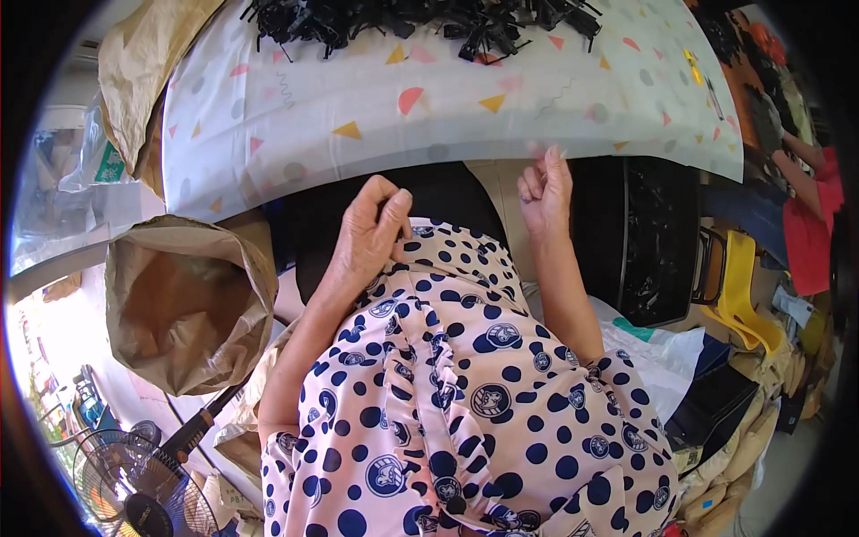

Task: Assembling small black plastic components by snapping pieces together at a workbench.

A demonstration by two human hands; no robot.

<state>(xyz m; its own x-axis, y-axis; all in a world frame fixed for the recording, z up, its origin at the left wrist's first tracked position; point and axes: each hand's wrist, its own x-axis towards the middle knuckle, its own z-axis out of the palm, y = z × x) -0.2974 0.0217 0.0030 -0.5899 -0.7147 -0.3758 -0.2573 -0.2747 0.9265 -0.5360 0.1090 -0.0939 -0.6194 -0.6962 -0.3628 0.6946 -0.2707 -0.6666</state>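
My left hand hovers over my lap, just short of the table's near edge. Its fingers are curled in with the thumb against them, and whatever may be inside is hidden. Further right, my right hand is raised beside the table edge, thumb and forefinger together in a pinch; the fingertips are slightly blurred, and I cannot make out anything between them. Beyond both hands lies the table, under a pale cloth with coloured shapes. A heap of small black plastic pieces with thin prongs sits at its far side.
An open brown paper sack stands at my left, above a fan. A black crate is right of my legs, near a yellow chair. Another person in a red top is at the far right.
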